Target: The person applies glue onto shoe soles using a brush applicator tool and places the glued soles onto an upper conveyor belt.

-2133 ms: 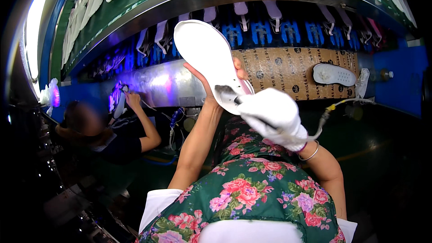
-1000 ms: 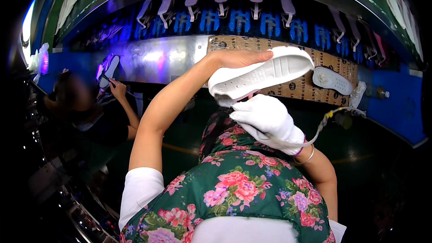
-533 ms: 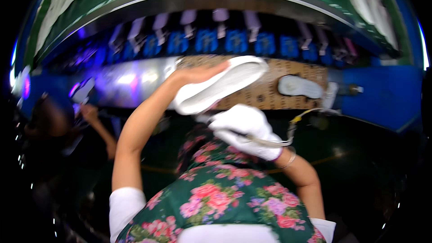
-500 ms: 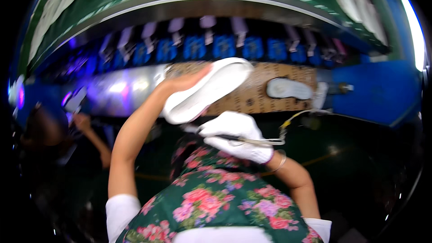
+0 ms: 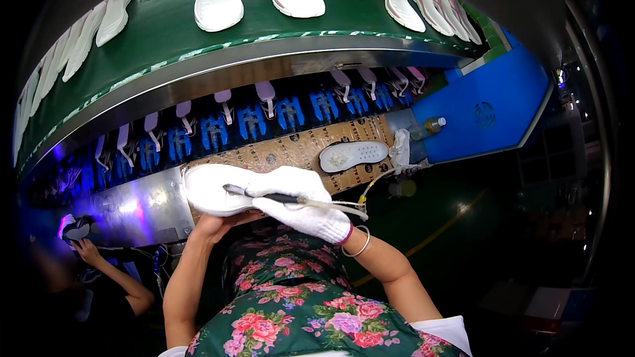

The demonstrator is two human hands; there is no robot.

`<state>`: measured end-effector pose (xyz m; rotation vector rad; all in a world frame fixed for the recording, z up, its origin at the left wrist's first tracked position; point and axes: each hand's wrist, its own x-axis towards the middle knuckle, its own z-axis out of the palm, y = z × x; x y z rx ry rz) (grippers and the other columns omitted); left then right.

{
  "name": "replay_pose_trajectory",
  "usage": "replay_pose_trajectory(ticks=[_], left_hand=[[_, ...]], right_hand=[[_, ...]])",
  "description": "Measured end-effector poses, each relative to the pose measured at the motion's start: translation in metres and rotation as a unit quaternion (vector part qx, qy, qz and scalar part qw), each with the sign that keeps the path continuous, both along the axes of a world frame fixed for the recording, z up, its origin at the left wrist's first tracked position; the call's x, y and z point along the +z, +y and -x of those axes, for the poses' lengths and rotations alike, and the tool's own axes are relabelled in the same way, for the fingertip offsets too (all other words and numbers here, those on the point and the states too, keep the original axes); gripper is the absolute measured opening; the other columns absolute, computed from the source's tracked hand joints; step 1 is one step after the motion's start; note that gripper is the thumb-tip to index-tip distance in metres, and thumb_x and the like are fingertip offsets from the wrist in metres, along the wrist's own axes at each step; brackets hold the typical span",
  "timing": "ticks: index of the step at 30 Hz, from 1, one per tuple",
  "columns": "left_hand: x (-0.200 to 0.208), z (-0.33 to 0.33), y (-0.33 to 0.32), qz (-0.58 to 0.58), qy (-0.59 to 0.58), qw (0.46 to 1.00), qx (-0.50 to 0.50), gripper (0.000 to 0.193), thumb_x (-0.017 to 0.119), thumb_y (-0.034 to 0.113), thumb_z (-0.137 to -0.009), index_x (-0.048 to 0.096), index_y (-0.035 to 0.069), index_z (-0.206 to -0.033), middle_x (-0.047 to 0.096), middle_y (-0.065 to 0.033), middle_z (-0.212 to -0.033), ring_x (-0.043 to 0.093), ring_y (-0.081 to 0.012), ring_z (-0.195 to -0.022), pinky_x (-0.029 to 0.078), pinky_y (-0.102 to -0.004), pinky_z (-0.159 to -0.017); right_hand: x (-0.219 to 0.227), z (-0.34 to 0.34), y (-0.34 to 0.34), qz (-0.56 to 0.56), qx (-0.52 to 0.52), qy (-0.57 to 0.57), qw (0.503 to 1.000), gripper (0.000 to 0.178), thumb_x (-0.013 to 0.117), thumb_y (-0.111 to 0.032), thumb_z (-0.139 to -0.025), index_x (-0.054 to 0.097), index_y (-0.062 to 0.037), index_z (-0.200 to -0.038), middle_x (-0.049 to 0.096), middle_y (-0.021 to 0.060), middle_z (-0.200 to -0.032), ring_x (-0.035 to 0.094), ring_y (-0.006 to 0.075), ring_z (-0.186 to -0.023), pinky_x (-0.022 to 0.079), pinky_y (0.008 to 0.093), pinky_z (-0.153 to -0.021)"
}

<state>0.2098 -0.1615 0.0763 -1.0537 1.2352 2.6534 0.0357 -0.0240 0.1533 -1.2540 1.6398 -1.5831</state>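
Observation:
My bare left hand (image 5: 221,222) supports a white shoe sole (image 5: 210,182) from below, its fingers partly hidden under the sole. The sole lies nearly level, its inner side facing up. In a white knitted glove, my right hand (image 5: 301,208) grips a slim dark brush (image 5: 276,196) with a pale hose at its back end. The brush tip is over the middle of the sole; whether it touches I cannot tell. To the right, a greyish sole (image 5: 350,157) with a dotted pattern lies on the cardboard-covered bench (image 5: 284,147).
Behind the bench runs a row of blue clamps (image 5: 251,122) with pale lilac pieces. Beyond is a green conveyor (image 5: 159,10) carrying several white soles. A bottle (image 5: 430,126) and a rag (image 5: 400,149) stand by the blue panel (image 5: 483,116). At left, a co-worker's hand (image 5: 86,250) holds a shoe.
The sole in my left hand has gone from steeply slanted to nearly level. My right hand has brought the brush over it. The whole view has tilted and shifted.

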Motion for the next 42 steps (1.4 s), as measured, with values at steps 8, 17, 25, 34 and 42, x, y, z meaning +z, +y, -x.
replay_pose_trajectory(ticks=[8,17,25,34,42], left_hand=[[0.007,-0.022,0.014,-0.279,0.344,0.869,0.222,0.078,0.044,0.059,-0.092,0.033,0.007,-0.149,0.041,-0.0181,-0.148,0.043,-0.0374,-0.133,0.034,-0.0542,-0.111],[0.019,0.022,0.056,-0.163,0.216,0.926,0.265,0.105,0.044,0.085,-0.076,0.029,0.012,-0.15,0.045,-0.0202,-0.142,0.047,-0.0363,-0.128,0.037,-0.0526,-0.109],[0.001,0.019,0.071,-0.232,0.262,0.909,0.225,0.095,0.061,0.074,-0.077,0.039,0.011,-0.146,0.047,-0.0124,-0.144,0.047,-0.0302,-0.131,0.036,-0.0499,-0.112],[-0.005,0.028,0.064,-0.194,0.254,0.918,0.237,0.097,0.052,0.079,-0.079,0.03,0.016,-0.15,0.041,-0.0121,-0.148,0.044,-0.0308,-0.134,0.033,-0.0494,-0.115],[-0.02,0.036,0.059,-0.348,0.369,0.83,0.233,0.101,0.049,0.081,-0.078,0.028,0.014,-0.151,0.047,-0.0179,-0.142,0.05,-0.0329,-0.127,0.042,-0.0489,-0.107]], right_hand=[[0.024,-0.032,0.003,0.071,-0.021,0.121,0.99,0.021,0.076,-0.005,-0.076,0.073,-0.0065,-0.097,0.072,0.0101,-0.092,0.07,0.0263,-0.081,0.055,0.0338,-0.072],[0.034,-0.019,-0.002,0.088,-0.092,0.183,0.975,0.02,0.077,-0.002,-0.073,0.073,-0.0036,-0.092,0.073,0.0107,-0.088,0.069,0.0238,-0.074,0.053,0.0321,-0.067],[0.04,-0.025,-0.013,0.103,-0.112,0.258,0.954,0.035,0.075,-0.003,-0.071,0.073,-0.0063,-0.105,0.072,0.0127,-0.098,0.069,0.0273,-0.088,0.054,0.0366,-0.078],[0.039,-0.046,-0.016,0.085,-0.166,0.014,0.982,0.019,0.072,0.002,-0.075,0.071,0.0019,-0.095,0.071,0.0144,-0.094,0.069,0.0225,-0.083,0.053,0.0313,-0.075],[0.028,-0.05,-0.01,0.065,-0.133,0.02,0.989,0.025,0.074,0.001,-0.075,0.071,-0.0019,-0.1,0.072,0.0132,-0.094,0.07,0.0275,-0.087,0.054,0.0347,-0.081]])
